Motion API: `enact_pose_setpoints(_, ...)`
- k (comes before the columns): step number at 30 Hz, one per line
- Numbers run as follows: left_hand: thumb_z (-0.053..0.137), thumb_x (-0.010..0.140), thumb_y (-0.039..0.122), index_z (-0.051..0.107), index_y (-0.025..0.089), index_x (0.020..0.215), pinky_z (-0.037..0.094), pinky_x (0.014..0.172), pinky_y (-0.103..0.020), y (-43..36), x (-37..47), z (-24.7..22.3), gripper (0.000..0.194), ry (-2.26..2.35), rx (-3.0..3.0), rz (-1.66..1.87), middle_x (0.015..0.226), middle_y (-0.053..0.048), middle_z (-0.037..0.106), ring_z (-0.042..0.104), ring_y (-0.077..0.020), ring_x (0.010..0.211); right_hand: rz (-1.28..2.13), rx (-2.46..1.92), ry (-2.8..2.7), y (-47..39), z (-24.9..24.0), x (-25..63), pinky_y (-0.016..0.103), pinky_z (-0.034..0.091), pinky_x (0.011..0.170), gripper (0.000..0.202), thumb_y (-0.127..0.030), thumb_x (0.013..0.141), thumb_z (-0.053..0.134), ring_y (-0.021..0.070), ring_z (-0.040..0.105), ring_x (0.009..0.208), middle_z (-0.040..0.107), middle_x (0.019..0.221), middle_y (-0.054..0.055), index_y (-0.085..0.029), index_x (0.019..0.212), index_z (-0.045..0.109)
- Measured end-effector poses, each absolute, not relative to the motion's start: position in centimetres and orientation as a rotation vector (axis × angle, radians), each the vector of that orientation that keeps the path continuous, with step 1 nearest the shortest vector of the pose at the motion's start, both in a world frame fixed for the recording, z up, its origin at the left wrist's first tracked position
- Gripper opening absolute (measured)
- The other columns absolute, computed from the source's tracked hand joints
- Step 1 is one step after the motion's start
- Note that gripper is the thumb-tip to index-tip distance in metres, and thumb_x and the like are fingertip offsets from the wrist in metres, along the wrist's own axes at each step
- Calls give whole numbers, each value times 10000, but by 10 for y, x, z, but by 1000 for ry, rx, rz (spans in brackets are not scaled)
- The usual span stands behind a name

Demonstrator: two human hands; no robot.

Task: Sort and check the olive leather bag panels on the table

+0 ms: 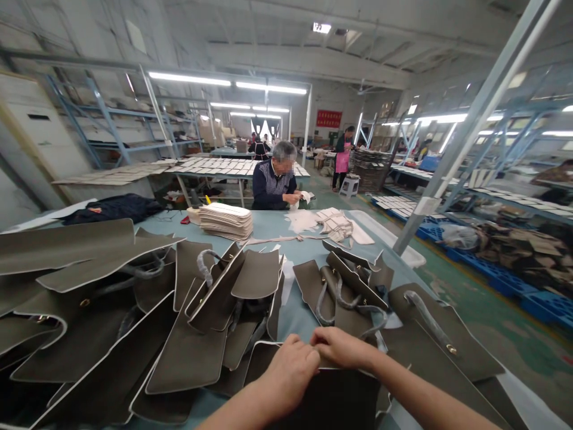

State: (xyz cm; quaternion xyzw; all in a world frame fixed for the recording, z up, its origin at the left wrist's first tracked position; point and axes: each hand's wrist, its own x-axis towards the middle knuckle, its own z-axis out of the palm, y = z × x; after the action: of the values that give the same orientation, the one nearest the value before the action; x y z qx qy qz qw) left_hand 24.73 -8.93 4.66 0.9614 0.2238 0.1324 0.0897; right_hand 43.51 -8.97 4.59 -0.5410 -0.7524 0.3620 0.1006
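Just in front of me is a dark olive handbag [344,397] with a pale edge, its panel facing me. My left hand [293,364] is closed over its upper edge. Close beside it, fingers pinched, my right hand [338,346] grips the same edge; what lies between the fingertips is hidden. Beyond them lies another olive handbag [311,286] with wrapped handles. To the left, several unfinished-looking olive bags [192,352] overlap, with white edges and gold-coloured rings. At the right lies an olive bag [447,340] with a plastic-wrapped handle [423,310].
Across the blue-green table [264,239] sits a co-worker [275,179] handling pale pieces. A stack of beige panels [226,221] and beige scraps [335,222] lie there. A dark jacket [111,209] is at the far left. A metal post [430,197] rises at the right.
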Motion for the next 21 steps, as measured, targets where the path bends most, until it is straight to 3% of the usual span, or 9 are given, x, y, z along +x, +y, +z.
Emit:
enact_pose_setpoints(8, 450, 819, 261, 507, 191, 857, 322, 548, -285, -107, 233, 59, 98, 749, 2706, 130, 757, -54, 619, 550, -204, 668, 1031, -1769, -2303, -85, 36, 449, 219, 346, 590, 172, -148, 692, 448, 120, 505, 673, 592, 727, 3, -162, 778, 596)
enact_pose_setpoints(14, 458, 820, 241, 527, 199, 853, 359, 589, -265, -95, 225, 45, 87, 967, 2464, 261, 789, -28, 636, 581, -188, 713, 906, -1542, -2199, -104, 60, 430, 250, 390, 798, 189, -232, 807, 408, 132, 521, 910, 557, 1030, 35, -206, 980, 480)
enact_pose_setpoints(17, 464, 815, 246, 536, 200, 850, 367, 598, -262, -91, 223, 37, 92, 1004, 2434, 319, 784, -18, 632, 574, -177, 710, 693, -1470, -2470, -113, 66, 424, 296, 375, 844, 164, -269, 753, 533, 178, 494, 996, 517, 1119, 44, -204, 902, 514)
enact_pose_setpoints(21, 483, 802, 240, 561, 194, 833, 394, 679, -287, -87, 218, 39, 96, 1062, 2392, 445, 807, -28, 626, 553, -181, 757, 406, -1585, -2635, -113, 56, 422, 313, 392, 748, 41, -195, 757, 529, 188, 537, 878, 569, 992, 24, -187, 796, 536)
